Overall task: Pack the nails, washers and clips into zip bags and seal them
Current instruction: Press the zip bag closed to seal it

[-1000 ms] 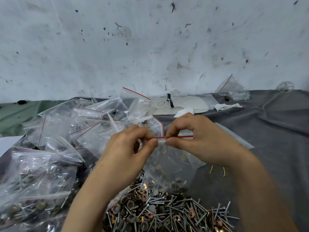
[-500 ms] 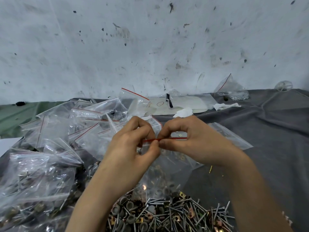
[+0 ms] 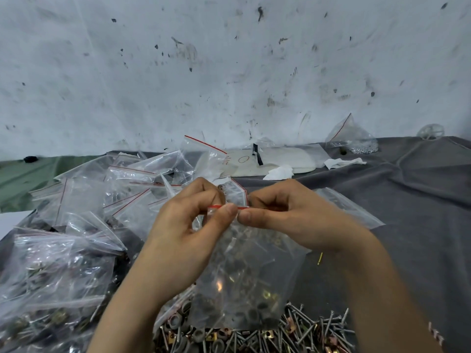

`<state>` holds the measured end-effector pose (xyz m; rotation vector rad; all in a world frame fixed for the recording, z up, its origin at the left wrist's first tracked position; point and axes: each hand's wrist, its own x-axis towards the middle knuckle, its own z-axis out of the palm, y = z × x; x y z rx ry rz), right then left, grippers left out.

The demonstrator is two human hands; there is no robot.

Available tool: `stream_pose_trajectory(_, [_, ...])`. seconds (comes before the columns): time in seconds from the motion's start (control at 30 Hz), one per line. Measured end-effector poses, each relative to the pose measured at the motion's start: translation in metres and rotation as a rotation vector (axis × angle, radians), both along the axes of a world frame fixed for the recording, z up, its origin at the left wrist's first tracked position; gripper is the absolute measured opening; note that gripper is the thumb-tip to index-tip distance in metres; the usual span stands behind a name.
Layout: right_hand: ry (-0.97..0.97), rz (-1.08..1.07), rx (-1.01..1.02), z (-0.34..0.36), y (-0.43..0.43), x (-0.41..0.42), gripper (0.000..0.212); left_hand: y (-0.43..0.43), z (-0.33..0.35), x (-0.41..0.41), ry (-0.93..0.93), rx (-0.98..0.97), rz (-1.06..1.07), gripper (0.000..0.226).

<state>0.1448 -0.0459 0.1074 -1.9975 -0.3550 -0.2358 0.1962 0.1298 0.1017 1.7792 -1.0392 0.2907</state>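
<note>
Nearest you, a loose pile of nails [image 3: 305,332], washers [image 3: 175,324] and clips [image 3: 211,336] lies on the tabletop [image 3: 407,225], which a creased grey cloth covers. Above the pile you hold a clear bag [image 3: 244,281] that hangs upright with nails, washers and clips inside. Your left hand [image 3: 188,225] pinches its red strip [image 3: 219,206] between thumb and forefinger. Your right hand [image 3: 288,212] has the same grip just beside it, the two thumbs almost touching.

Filled bags [image 3: 51,276] lie heaped at your left, and empty bags [image 3: 132,179] are piled beyond them. A small yellow piece [image 3: 319,258] lies on the cloth under your right wrist, and a flat bag [image 3: 349,207] lies past that hand. Farther back are a white pad [image 3: 280,159], two crumpled tissues [image 3: 279,172] and a tented bag of small silvery bits [image 3: 354,138]. A green sheet [image 3: 20,174] covers the far left. Behind everything stands a white wall [image 3: 229,59], scuffed and flecked with dark marks.

A second ago the strip ran on through your right fingers. Now most of the red shows left of your left thumb, and the bag reaches lower, over the pile.

The pad carries red handwriting [image 3: 242,159]: one round mark like an O, the rest too small to read.
</note>
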Motion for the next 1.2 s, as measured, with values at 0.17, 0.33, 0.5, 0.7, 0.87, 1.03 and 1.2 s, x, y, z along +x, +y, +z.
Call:
stream_pose_trajectory(0.17, [0.001,-0.010,0.101,-0.004,0.002,0.004,0.052,0.001,-0.001,0.002,-0.037,0.013,0.027,0.041])
stream_pose_trajectory(0.33, [0.028,-0.007,0.098,-0.006,-0.007,0.004,0.046,0.003,0.001,0.003,-0.050,0.003,0.054,0.042])
stream_pose_trajectory(0.5, [-0.009,-0.080,0.156,-0.008,-0.012,0.004,0.062,0.006,0.002,0.002,-0.038,-0.006,0.054,0.039])
stream_pose_trajectory(0.7, [-0.025,-0.096,0.222,-0.011,-0.014,0.011,0.060,0.008,0.002,0.002,-0.032,-0.006,0.077,0.039])
stream_pose_trajectory(0.87, [-0.012,-0.016,0.285,-0.014,-0.021,0.008,0.033,0.009,0.003,0.003,-0.001,-0.047,0.071,0.045])
stream_pose_trajectory(1.03, [-0.022,-0.057,0.244,-0.016,-0.024,0.009,0.037,0.008,0.001,0.004,0.030,-0.055,0.078,0.050])
stream_pose_trajectory(1.2, [-0.035,-0.058,0.296,-0.016,-0.026,0.009,0.044,0.008,-0.001,0.004,0.059,-0.082,0.107,0.053])
